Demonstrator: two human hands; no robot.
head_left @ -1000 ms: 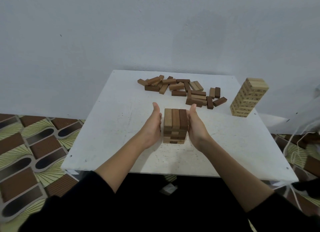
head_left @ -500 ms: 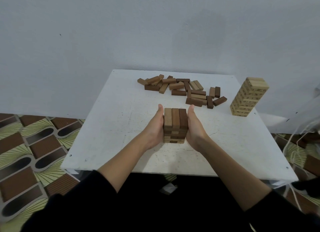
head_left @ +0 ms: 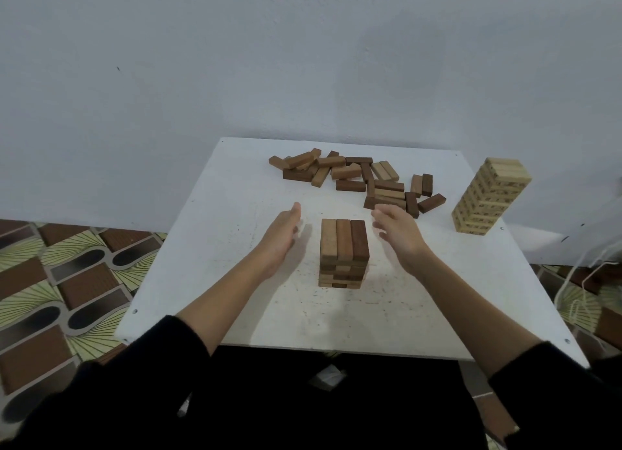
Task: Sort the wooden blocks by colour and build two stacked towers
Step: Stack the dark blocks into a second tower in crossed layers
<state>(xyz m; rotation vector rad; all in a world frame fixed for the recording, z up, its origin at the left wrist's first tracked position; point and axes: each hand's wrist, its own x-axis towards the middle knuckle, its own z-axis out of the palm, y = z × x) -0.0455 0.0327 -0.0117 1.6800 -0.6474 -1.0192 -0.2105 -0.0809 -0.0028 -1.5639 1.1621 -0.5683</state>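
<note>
Short tower of brown wooden blocks (head_left: 343, 252) stands near the middle of the white square tabletop (head_left: 208, 247), top layer of three blocks side by side, light to dark. Left hand (head_left: 281, 236) w/ fingers straight, palm facing the tower, just beside it, not touching, holding nothing. Right hand (head_left: 397, 230) on the other side, fingers loosely spread, also apart from the tower & empty. Loose pile of brown wooden blocks (head_left: 356, 180) lies toward the far edge. Taller tower of pale wooden blocks (head_left: 488, 197) stands at the far right corner. Patterned brown-and-green floor (head_left: 67, 281) to the left.
</note>
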